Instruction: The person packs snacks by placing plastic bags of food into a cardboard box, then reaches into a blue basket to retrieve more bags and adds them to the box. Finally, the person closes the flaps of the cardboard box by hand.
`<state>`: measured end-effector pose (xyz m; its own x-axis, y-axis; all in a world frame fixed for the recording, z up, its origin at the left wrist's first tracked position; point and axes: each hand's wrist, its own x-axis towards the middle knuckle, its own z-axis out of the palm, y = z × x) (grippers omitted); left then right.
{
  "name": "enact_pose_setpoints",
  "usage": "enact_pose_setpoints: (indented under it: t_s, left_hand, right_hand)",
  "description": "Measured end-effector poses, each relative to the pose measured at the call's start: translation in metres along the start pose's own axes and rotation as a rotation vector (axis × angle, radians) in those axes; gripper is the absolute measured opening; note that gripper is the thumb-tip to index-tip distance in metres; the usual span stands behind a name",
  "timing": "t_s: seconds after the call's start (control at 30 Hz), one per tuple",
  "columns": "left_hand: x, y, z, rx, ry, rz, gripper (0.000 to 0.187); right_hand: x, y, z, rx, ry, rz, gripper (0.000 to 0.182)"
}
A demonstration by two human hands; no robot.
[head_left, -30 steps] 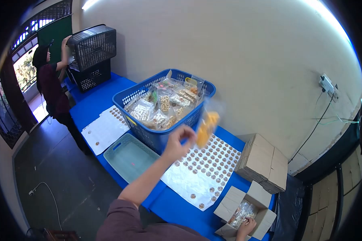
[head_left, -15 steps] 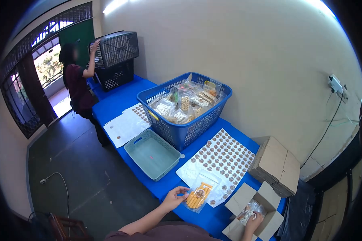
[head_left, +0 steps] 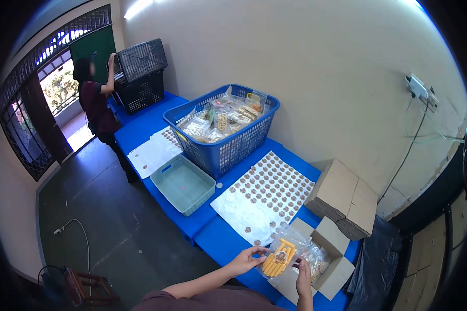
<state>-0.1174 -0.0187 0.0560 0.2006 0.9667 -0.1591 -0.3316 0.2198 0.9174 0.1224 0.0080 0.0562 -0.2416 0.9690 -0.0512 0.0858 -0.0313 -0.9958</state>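
Observation:
A clear plastic bag of orange snack sticks [head_left: 279, 258] with a round sticker on its front is held up near the table's front edge. My left hand [head_left: 248, 260] pinches its left side, fingers closed. On the other side, my right hand [head_left: 303, 274] has its thumb and fingers on the bag's right edge. Just behind the bag stands an open cardboard box [head_left: 333, 236] with clear packets [head_left: 319, 262] of pale pieces inside; the bag and my right hand cover part of it. A sheet of round stickers [head_left: 264, 199] lies beyond the bag.
A blue basket [head_left: 233, 155] full of bagged snacks and a grey-green tray [head_left: 184, 186] stand to the left. Flattened cartons [head_left: 342, 194] are stacked at the right. A co-worker [head_left: 97, 106] handles black crates [head_left: 140, 72] at the table's far end.
My right hand has come out of the box, leaving the packet there, and reached the snack bag. My left hand has carried the bag to the right, in front of the box.

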Motion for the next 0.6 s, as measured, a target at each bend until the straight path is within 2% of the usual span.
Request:
enact_pose_setpoints:
  t_s: [0.03,0.1,0.17,0.23,0.27,0.33,0.37,0.47,0.6]
  left_hand:
    - [0.000,-0.003,0.010,-0.002,-0.003,-0.005,0.035]
    - [0.001,-0.009,0.030,0.022,-0.049,-0.007,0.034]
    - [0.002,-0.023,0.042,0.065,-0.095,-0.003,0.035]
    - [-0.001,-0.033,0.056,0.116,-0.136,0.003,0.036]
    - [-0.003,-0.036,0.063,0.071,-0.169,0.041,0.037]
    - [-0.005,-0.044,0.072,0.049,-0.210,0.063,0.043]
    - [-0.005,-0.048,0.076,0.054,-0.213,0.067,0.043]
    - [-0.018,-0.031,0.094,0.287,-0.056,-0.057,0.054]
    - [-0.019,-0.054,0.103,0.130,-0.077,0.003,0.060]
  right_hand:
    - [-0.008,0.003,-0.005,-0.001,0.004,0.005,0.044]
    - [-0.021,0.006,-0.010,-0.030,0.051,-0.148,0.045]
    - [-0.030,0.000,-0.015,0.017,0.055,-0.101,0.043]
    - [-0.036,-0.008,-0.024,0.029,-0.071,0.067,0.036]
    - [-0.038,-0.011,-0.024,0.172,-0.059,0.074,0.035]
    - [-0.041,-0.005,-0.026,0.183,-0.108,0.070,0.035]
    - [-0.042,-0.003,-0.027,0.192,-0.149,0.075,0.035]
    - [-0.050,-0.002,-0.016,0.159,-0.129,0.044,0.032]
    - [-0.053,0.014,-0.025,0.170,-0.158,0.001,0.036]
